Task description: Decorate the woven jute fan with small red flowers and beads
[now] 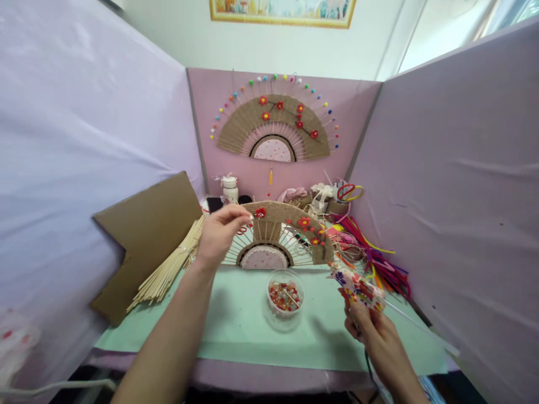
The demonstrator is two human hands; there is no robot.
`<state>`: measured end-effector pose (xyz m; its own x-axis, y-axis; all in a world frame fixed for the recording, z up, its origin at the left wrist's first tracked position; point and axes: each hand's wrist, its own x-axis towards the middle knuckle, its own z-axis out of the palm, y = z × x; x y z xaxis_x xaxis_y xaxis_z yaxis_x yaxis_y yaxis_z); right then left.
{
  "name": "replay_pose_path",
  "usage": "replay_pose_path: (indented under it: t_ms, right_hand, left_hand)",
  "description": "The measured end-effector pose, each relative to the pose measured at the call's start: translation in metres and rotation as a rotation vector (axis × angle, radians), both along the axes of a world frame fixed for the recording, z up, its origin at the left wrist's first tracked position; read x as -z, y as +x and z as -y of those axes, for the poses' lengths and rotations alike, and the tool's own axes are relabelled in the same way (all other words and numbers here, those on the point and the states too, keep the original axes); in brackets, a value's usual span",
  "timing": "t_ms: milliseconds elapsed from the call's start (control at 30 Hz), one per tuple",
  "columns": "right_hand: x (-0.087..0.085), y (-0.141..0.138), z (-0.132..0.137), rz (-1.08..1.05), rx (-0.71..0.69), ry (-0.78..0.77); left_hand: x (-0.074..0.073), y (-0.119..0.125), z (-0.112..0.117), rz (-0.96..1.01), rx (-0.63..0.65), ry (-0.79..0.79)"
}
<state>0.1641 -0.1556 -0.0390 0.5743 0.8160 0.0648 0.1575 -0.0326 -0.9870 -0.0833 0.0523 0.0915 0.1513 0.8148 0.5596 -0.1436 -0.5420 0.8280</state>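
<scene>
My left hand [223, 227] is raised with thumb and finger pinched on what looks like a small pale bead [251, 217]. Its fingertips are just left of a red flower [260, 212] on the upper part of a half-made fan [290, 212], which stands upright on the table. My right hand [370, 325] grips a hot glue gun [357, 287] wrapped in floral paper. The gun's nozzle points up and left, toward the fan's lower right end, and a white glue stick [421, 325] sticks out behind. Between my hands sits a clear plastic tub [273, 307] of red, orange and clear beads.
A finished fan [236, 129] with coloured balls hangs on the pink back panel. Thin sticks [168, 269] lie bundled at left before brown cardboard [155, 224]. Pipe cleaners [385, 264], cords and scissors [353, 192] crowd the right back. A white bottle [229, 191] stands behind.
</scene>
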Motion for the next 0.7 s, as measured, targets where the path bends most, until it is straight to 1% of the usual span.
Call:
replay_pose_path:
  t_ms: [33,67,133,167,233,333,400,467,500,600,667,700]
  right_hand:
    - [0.004,0.008,0.001,0.018,0.01,-0.028]
    - [0.008,0.015,0.002,0.037,0.021,-0.054]
    - [0.015,0.024,0.004,0.057,0.031,-0.086]
    - [0.017,0.027,0.005,0.06,0.038,-0.093]
    - [0.018,0.028,0.006,0.07,0.046,-0.113]
    - [0.017,0.026,0.007,0.121,0.048,-0.173]
    - [0.017,0.026,0.006,0.162,0.041,-0.196]
    - [0.018,0.029,0.003,0.222,0.042,-0.199]
    - [0.019,0.031,0.002,0.272,0.044,-0.185]
    - [0.025,0.038,-0.003,0.492,0.06,-0.066]
    - [0.033,0.042,-0.005,0.653,0.064,-0.003]
    - [0.039,0.044,-0.006,0.723,0.063,0.001]
  left_hand:
    - [-0.016,-0.005,-0.009,-0.081,-0.074,0.055]
    - [-0.031,-0.008,-0.018,-0.157,-0.113,0.104]
    - [-0.055,-0.009,-0.038,-0.315,-0.127,0.193]
    - [-0.063,-0.007,-0.049,-0.396,-0.122,0.23]
    - [-0.074,-0.004,-0.07,-0.55,-0.067,0.274]
    - [-0.081,0.0,-0.094,-0.674,0.013,0.338]
    - [-0.082,0.001,-0.102,-0.712,0.06,0.359]
    - [-0.081,0.001,-0.107,-0.727,0.086,0.369]
    - [-0.081,0.001,-0.108,-0.73,0.093,0.375]
    - [-0.077,0.003,-0.11,-0.74,0.11,0.38]
    - [-0.075,0.004,-0.112,-0.753,0.119,0.381]
    - [-0.075,0.004,-0.113,-0.76,0.124,0.385]
